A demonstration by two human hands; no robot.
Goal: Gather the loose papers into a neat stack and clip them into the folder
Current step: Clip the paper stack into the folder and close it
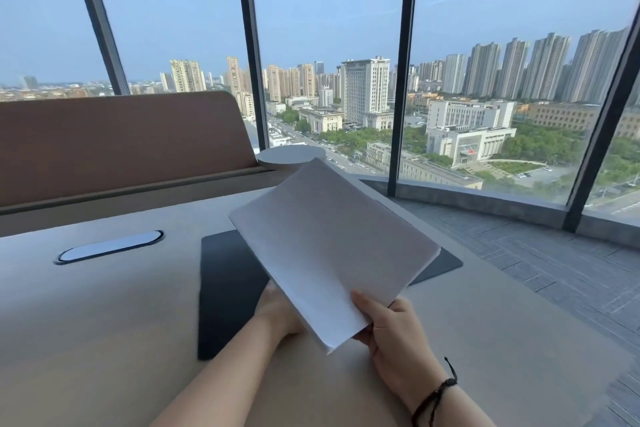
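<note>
Both hands pinch the paper stack point(329, 246) mid-frame: right hand point(398, 333) at the near corner, left hand point(277, 308) underneath, probably to square it above the dark folder point(228, 288).

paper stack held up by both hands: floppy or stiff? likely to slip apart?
The paper stack probably holds fairly stiff: it juts up off the desk without visible droop. The sheets look loose, with no clip showing, so they may slide or fan if the grip eases. The right hand pinches one near corner and the left hand supports underneath; one-handed it would likely sag.
</note>
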